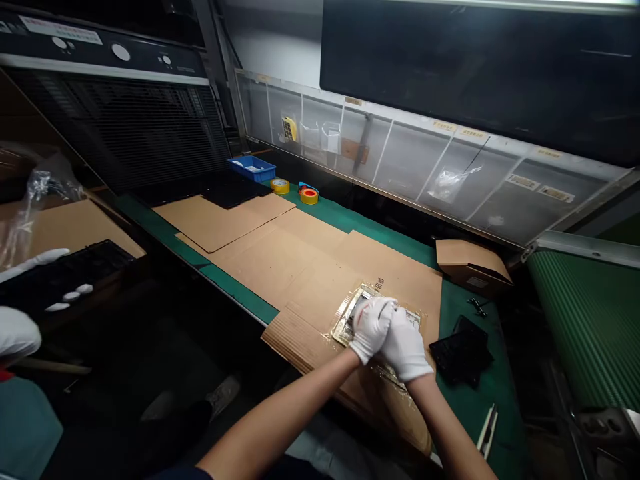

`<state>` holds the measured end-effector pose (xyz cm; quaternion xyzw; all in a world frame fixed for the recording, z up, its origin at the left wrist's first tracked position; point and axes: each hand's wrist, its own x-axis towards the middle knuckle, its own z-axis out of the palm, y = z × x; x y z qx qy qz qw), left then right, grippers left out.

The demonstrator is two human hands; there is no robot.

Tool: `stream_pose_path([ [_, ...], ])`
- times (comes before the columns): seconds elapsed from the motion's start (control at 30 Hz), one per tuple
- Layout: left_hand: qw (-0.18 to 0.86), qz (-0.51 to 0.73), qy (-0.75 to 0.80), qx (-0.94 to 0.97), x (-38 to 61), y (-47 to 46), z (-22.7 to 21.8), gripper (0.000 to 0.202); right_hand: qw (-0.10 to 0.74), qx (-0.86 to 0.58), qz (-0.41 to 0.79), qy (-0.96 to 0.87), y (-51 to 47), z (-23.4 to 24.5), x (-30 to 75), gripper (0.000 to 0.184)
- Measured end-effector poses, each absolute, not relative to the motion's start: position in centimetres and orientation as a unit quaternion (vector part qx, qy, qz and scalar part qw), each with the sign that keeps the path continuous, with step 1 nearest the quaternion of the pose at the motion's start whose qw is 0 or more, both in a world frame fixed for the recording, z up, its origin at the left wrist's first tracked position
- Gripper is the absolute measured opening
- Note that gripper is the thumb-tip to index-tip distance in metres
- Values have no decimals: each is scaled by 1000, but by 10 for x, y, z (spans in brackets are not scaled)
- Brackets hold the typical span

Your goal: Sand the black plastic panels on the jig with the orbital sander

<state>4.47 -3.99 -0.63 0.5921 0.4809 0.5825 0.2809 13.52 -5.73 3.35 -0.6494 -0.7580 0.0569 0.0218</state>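
Both my hands wear white gloves and press together on a flat part sealed in a shiny clear bag, which lies on brown cardboard sheets covering the green bench. My left hand lies partly over my right hand, fingers curled down onto the bag. What the fingers grip under them is hidden.
A small closed carton and black trays lie to the right, with tweezers near the front edge. Two tape rolls and a blue bin stand at the back. Another person's gloved hand rests on a black tray at left.
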Motion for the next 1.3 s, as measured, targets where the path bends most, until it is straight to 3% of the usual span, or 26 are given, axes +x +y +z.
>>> stream_pose_path([
  [0.13,294,590,492,569,21,-23,-3,32,17,-645,54,-762,-38,46,105,39],
  [0.33,256,612,544,513,-3,-65,-21,36,-23,-502,108,-858,-53,40,87,49],
  [0.57,282,606,503,549,23,-11,-15,38,-11,-649,64,-758,-22,57,102,39],
  [0.77,211,624,531,533,28,-87,-36,44,-38,-541,74,-837,-74,38,115,48],
  [1.03,233,612,522,547,-2,-23,-24,44,38,-573,37,-818,-22,48,80,39],
  [1.3,210,617,525,547,27,-80,-38,41,40,-540,103,-834,-67,34,118,42],
])
